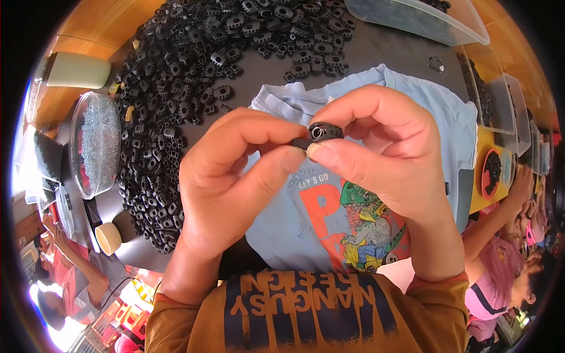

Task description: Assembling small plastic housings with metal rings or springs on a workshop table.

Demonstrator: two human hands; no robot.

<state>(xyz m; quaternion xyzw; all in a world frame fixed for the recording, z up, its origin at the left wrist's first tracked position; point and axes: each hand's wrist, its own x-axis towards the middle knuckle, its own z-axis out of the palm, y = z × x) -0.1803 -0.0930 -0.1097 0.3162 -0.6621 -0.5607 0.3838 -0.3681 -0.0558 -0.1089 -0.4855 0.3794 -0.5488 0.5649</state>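
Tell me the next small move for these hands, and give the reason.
Probably a gentle inward press with both thumbs: the left hand and right hand pinch the small black part from opposite sides, and a shiny metal ring shows exposed in its opening. Whether it is fully seated, I cannot tell.

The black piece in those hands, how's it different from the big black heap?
The piece is held up in the fingers; the heap lies on the table.
The piece is small; the heap is lots of bits spread wide.
The piece shows a shiny ring; I can't make one out in the heap.
Both are black.
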